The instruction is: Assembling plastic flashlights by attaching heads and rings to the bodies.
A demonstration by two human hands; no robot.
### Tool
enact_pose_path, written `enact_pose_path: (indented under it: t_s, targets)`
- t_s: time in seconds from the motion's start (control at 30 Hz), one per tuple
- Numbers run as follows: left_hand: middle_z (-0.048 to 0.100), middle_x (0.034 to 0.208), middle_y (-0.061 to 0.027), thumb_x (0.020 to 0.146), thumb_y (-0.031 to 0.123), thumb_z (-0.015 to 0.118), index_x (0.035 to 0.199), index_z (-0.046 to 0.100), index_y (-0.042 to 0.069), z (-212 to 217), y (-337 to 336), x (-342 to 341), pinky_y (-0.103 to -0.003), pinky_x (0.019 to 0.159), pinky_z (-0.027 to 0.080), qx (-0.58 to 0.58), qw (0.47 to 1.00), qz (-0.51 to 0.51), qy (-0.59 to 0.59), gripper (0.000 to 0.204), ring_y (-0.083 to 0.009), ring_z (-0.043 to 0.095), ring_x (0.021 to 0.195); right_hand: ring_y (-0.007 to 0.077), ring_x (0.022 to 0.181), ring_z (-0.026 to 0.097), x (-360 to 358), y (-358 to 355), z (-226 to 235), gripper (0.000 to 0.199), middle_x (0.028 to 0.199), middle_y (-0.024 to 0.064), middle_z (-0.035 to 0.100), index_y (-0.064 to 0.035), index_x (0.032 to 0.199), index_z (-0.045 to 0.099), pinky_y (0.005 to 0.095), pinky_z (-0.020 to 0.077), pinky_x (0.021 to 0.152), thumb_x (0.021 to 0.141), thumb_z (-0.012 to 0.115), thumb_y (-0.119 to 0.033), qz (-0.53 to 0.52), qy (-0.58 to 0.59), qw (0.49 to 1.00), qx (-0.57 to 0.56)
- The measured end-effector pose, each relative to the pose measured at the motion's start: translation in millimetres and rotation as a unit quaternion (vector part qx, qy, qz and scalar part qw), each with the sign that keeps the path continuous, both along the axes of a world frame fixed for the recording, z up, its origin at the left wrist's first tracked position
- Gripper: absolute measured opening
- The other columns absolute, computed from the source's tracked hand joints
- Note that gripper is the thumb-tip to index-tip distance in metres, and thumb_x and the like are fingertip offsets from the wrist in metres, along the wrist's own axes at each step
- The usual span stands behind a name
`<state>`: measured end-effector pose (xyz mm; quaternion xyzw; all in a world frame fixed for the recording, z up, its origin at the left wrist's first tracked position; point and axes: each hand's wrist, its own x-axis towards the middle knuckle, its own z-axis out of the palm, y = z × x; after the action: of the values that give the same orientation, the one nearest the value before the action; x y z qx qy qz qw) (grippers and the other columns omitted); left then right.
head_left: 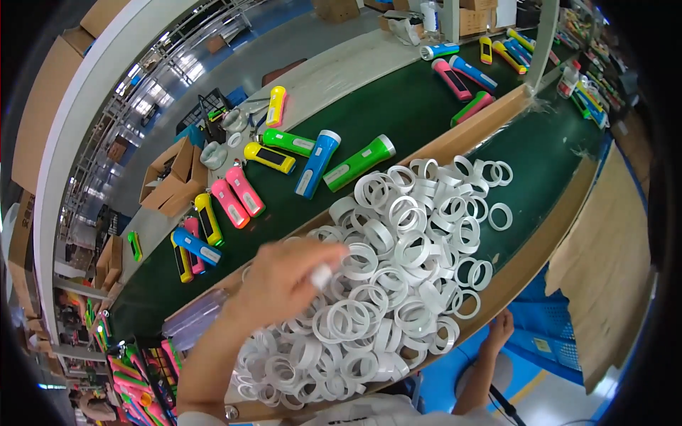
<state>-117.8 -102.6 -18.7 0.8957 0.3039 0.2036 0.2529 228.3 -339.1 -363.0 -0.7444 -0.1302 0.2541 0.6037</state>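
Over the left part of a large heap of white plastic rings (408,248), my left hand (278,285) is closed, its fingers pinching a white ring (322,275). Motion smears the hand a little, and only part of that ring shows. My right hand (500,329) is low beside the cardboard rim of the bench, to the right of the heap. Its fingers are loosely bent and slightly apart, and I see nothing in them. Beyond the heap, a blue flashlight (317,165) and a green flashlight (360,163) lie on the green surface.
Cardboard strips (490,126) border the heap. More yellow, pink and blue flashlights lie along the green belt (398,106). At the left are a clear plastic sheet (195,321) and a crate (155,366) near pink flashlight parts. A blue basket (540,319) stands at the right.
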Motion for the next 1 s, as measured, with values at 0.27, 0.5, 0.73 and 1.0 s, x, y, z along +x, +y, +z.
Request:
enact_pose_path:
  t_s: [0.27,0.5,0.73,1.0]
  targets:
    - [0.044,0.129,-0.0200,0.076,0.041,0.075,0.131,0.054,0.025,-138.1,178.7,19.0,-0.047,0.091,0.049,0.006,0.887,0.265,0.377,0.061,-0.0397,0.050,0.117,0.0287,0.106,0.049,-95.8,-28.9,168.4,0.034,0.119,0.0182,0.050,-0.0012,0.118,0.052,0.0437,0.0407,0.095,0.095,0.050,-0.026,0.082,-0.379,0.919,0.068]
    - [0.059,0.108,-0.0257,0.077,0.037,0.075,0.137,0.042,0.018,-160.4,214.3,8.6,-0.045,0.084,0.051,-0.048,0.996,0.047,0.053,0.071,-0.0375,0.063,0.097,0.0402,0.129,0.034,-222.1,-10.5,167.9,0.061,0.134,0.0161,0.041,-0.0206,0.112,0.057,0.0666,0.0173,0.104,0.065,0.081,-0.050,0.377,-0.438,0.809,0.107]
    - [0.065,0.099,-0.0166,0.079,0.010,0.062,0.111,0.061,0.011,-153.1,278.3,-62.0,-0.046,0.082,0.051,0.162,0.940,0.297,0.047,0.032,-0.0344,0.062,0.096,0.0360,0.125,0.041,-233.2,1.8,171.6,0.062,0.131,0.0094,0.045,-0.0246,0.115,0.058,0.0638,0.0197,0.105,0.064,0.079,-0.053,0.313,-0.505,0.803,0.044]
    - [0.042,0.143,-0.0132,0.082,0.029,0.070,0.139,0.044,0.017,-164.8,292.3,-54.3,-0.050,0.111,0.026,0.190,0.966,0.125,0.120,0.064,-0.0346,0.036,0.133,0.0255,0.093,0.050,-180.7,24.9,194.4,0.031,0.105,0.0033,0.059,-0.0258,0.101,0.065,0.0422,0.0462,0.079,0.070,0.071,-0.026,0.339,-0.513,0.759,0.213]
